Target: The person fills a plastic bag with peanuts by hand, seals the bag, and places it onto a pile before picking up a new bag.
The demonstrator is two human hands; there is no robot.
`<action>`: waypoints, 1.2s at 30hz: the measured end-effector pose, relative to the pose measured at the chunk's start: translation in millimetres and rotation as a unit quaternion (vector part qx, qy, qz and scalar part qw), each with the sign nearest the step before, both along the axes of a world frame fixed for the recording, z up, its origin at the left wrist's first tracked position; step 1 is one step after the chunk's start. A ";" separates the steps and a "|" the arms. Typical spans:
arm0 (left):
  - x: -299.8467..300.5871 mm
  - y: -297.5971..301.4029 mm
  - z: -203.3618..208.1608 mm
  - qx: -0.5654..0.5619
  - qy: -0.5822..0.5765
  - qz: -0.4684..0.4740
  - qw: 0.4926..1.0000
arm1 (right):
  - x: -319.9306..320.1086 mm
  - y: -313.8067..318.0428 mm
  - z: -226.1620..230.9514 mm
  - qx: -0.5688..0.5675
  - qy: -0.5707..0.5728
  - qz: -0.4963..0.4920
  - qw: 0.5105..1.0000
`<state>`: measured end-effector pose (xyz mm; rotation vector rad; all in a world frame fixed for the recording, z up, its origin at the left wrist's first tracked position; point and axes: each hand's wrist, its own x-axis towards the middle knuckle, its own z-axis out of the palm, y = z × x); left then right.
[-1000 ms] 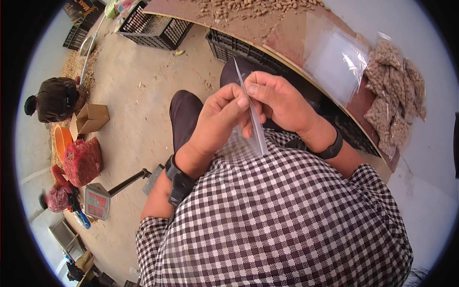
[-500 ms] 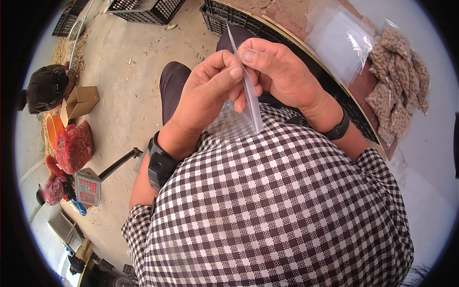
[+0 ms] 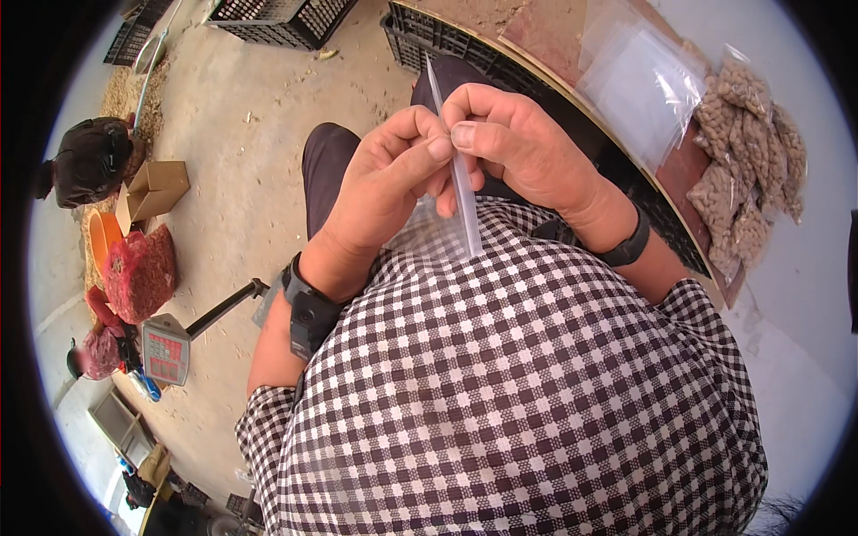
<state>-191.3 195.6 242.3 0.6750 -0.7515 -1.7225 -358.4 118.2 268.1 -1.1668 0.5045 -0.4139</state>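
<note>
A clear plastic bag [image 3: 466, 210] hangs between my two hands in front of my checked shirt, seen nearly edge-on, with its filmy side spreading to the left. My left hand [image 3: 393, 179] pinches its edge between thumb and curled fingers. From the other side my right hand [image 3: 527, 147] grips the same edge, thumb against the film, close to the left thumb. The bag looks flat, with nothing visible inside. On the table [image 3: 536, 34] to the right lie a stack of flat clear bags [image 3: 639, 85] and several filled bags of light brown pieces [image 3: 742, 152].
A black crate [image 3: 407, 40] stands under the table edge, another crate [image 3: 277, 18] on the floor beyond. To the left are a scale [image 3: 167, 350], a red mesh sack [image 3: 141, 272], an orange basin [image 3: 105, 234] and a cardboard box [image 3: 154, 192]. People are at work along the left side.
Both hands keep their pinch on the bag. My right thumb has straightened against the film, and the bag's lower end has shifted slightly left.
</note>
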 end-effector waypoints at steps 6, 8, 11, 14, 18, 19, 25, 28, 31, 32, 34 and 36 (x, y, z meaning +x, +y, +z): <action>-0.6 -1.1 -2.8 0.005 0.018 0.012 1.000 | 0.8 -2.1 -4.4 -0.002 -0.018 -0.007 1.000; 0.3 -4.3 -3.4 -0.006 0.014 0.003 1.000 | 1.4 -5.2 -3.5 -0.008 -0.016 -0.006 1.000; 1.9 -2.9 -2.7 -0.020 0.012 0.001 1.000 | 0.5 -2.1 1.0 -0.032 0.019 -0.004 0.999; 3.2 -0.2 -13.6 -0.034 -0.032 0.017 0.999 | 2.9 -1.0 -1.4 -0.029 -0.005 0.000 1.000; 0.1 0.4 -4.9 -0.001 -0.054 0.020 0.998 | 3.3 1.5 -5.4 -0.052 -0.003 -0.002 0.999; 0.0 1.2 -5.8 -0.003 -0.049 0.023 0.999 | 3.5 1.0 -5.5 -0.049 -0.007 -0.003 0.999; -2.0 2.2 -8.1 0.010 -0.027 0.014 0.999 | -0.5 4.3 -3.9 -0.074 0.008 0.015 0.997; -2.1 2.7 -12.1 0.003 -0.012 0.011 1.000 | -2.3 5.4 -4.4 -0.068 0.006 0.014 0.998; -2.9 2.8 -11.7 0.002 -0.011 0.009 1.000 | -3.7 5.4 -10.0 -0.064 -0.010 -0.007 0.998; -3.5 2.8 -11.0 0.002 -0.011 0.006 1.000 | -4.0 5.1 -10.4 -0.064 -0.011 -0.008 0.998; -5.0 3.1 -7.6 0.007 -0.016 0.009 1.000 | -4.3 5.4 -11.0 -0.061 -0.018 -0.006 0.998; -6.0 3.1 -6.8 0.012 -0.020 0.012 1.000 | -4.6 5.4 -12.8 -0.061 -0.022 -0.005 0.998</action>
